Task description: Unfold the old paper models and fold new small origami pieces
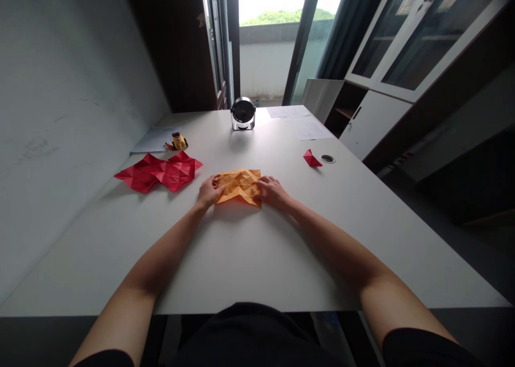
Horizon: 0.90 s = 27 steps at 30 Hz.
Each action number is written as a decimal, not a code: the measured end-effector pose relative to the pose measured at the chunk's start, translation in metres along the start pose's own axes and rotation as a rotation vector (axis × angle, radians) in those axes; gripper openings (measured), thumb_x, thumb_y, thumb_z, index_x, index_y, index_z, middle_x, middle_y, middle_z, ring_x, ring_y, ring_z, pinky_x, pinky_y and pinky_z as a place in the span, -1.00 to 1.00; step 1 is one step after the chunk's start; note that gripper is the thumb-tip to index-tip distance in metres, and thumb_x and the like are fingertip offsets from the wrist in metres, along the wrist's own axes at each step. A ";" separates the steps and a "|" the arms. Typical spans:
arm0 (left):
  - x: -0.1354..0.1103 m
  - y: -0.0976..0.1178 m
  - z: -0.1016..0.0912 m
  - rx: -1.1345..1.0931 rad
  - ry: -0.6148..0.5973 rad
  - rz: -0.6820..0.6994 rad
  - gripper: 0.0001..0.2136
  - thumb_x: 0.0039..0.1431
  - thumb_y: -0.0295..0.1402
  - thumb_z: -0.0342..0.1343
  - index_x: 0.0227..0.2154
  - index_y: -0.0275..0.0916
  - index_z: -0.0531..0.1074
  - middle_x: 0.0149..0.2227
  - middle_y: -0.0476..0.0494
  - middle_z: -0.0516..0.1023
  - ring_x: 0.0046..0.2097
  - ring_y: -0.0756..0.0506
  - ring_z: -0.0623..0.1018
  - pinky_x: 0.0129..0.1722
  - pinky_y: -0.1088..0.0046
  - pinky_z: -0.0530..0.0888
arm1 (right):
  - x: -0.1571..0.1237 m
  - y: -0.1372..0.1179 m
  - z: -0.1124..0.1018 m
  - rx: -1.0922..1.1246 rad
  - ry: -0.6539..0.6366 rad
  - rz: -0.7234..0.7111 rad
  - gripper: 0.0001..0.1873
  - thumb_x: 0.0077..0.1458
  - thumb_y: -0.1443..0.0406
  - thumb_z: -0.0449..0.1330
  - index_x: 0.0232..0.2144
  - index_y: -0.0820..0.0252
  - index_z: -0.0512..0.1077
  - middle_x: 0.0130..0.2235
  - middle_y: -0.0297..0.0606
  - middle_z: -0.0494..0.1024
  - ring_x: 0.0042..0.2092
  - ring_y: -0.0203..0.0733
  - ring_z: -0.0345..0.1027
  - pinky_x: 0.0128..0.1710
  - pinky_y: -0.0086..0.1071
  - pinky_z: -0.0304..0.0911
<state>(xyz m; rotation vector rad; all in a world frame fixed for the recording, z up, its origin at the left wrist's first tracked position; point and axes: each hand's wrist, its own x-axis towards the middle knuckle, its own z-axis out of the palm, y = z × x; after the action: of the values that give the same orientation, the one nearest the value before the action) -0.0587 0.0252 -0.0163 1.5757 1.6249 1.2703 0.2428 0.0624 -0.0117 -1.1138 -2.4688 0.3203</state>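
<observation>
A sheet of orange origami paper (238, 185), covered in fold creases, lies in front of me with its middle raised off the table. My left hand (210, 190) grips its left edge, thumb on top of the sheet. At the opposite edge, my right hand (273, 192) pinches the paper between thumb and fingers. The fingertips under the sheet are partly hidden. Left of my left hand rests a larger creased red paper (161, 172), two joined star-like shapes. A small folded red paper piece (311, 158) sits off to the right.
The white table (257, 259) meets a wall on the left. A small yellow toy (179, 141) stands behind the red paper. Farther back is a round black device on a metal stand (243, 112). Paper sheets (314, 129) lie at back right, near a round cable hole (328, 159).
</observation>
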 end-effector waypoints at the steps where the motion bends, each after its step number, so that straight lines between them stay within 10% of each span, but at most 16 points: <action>1: 0.001 0.000 0.000 -0.124 -0.012 -0.036 -0.44 0.01 -0.26 0.31 0.12 -0.21 0.43 -0.11 -0.23 0.56 -0.11 -0.19 0.56 -0.02 0.18 0.51 | 0.000 0.000 0.000 0.005 0.003 -0.007 -0.42 0.12 -0.01 0.31 0.16 -0.04 0.45 0.10 -0.11 0.46 0.13 0.11 0.26 0.16 -0.01 0.19; 12: -0.007 0.013 0.007 -0.482 -0.118 -0.039 -0.47 0.00 -0.28 0.34 0.09 -0.21 0.49 0.13 -0.26 0.54 0.11 -0.28 0.55 0.10 0.13 0.53 | 0.000 0.001 0.005 0.075 0.198 0.110 -0.45 0.22 0.03 0.20 0.20 0.07 0.39 0.15 -0.04 0.42 0.14 0.08 0.33 0.16 -0.05 0.26; 21: -0.005 0.014 0.007 -0.629 -0.036 -0.016 -0.46 -0.02 -0.27 0.38 0.08 -0.17 0.51 0.11 -0.24 0.56 0.11 -0.26 0.56 0.08 0.12 0.55 | 0.005 -0.004 -0.002 0.951 0.144 0.265 -0.43 0.19 -0.03 0.20 0.15 0.06 0.39 -0.13 -0.19 0.62 -0.16 -0.11 0.52 -0.22 -0.26 0.44; 27: -0.006 0.013 0.007 -0.685 -0.100 -0.070 -0.47 -0.07 -0.28 0.40 0.04 -0.18 0.54 0.14 -0.22 0.54 0.10 -0.24 0.56 0.07 0.16 0.55 | 0.003 -0.022 -0.005 1.151 0.154 0.207 -0.45 0.06 0.06 0.35 0.07 0.09 0.47 0.03 -0.18 0.57 -0.01 -0.08 0.48 -0.02 -0.22 0.43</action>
<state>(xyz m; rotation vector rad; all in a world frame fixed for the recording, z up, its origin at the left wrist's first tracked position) -0.0457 0.0191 -0.0089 1.1180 1.0067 1.4723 0.2290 0.0508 0.0016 -0.7826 -1.5391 1.4081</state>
